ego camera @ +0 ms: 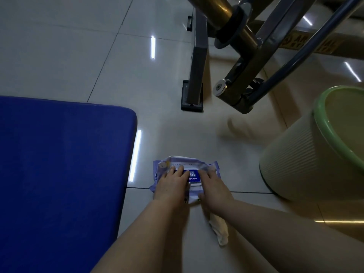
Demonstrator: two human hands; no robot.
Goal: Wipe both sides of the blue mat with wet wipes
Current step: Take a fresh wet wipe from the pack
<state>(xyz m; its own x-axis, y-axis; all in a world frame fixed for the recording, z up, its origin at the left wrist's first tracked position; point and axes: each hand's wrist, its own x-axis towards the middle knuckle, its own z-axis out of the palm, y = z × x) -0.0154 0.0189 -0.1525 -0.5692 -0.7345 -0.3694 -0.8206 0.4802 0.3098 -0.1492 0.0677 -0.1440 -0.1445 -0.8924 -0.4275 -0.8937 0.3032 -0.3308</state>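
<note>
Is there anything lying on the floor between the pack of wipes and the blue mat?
Nothing visible. Only a strip of bare tiled floor separates the wipes pack, where both hands rest, from the edge of the blue mat on its left.

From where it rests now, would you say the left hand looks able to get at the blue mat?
Probably yes: the left hand rests on the wipes pack, and only bare floor lies between it and the blue mat on its left.

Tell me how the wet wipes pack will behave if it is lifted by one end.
The wet wipes pack would probably sag: its film wrapper looks soft and crinkled. It likely slides easily on the glossy floor tiles, and seems light, lying flat under both hands.
</note>
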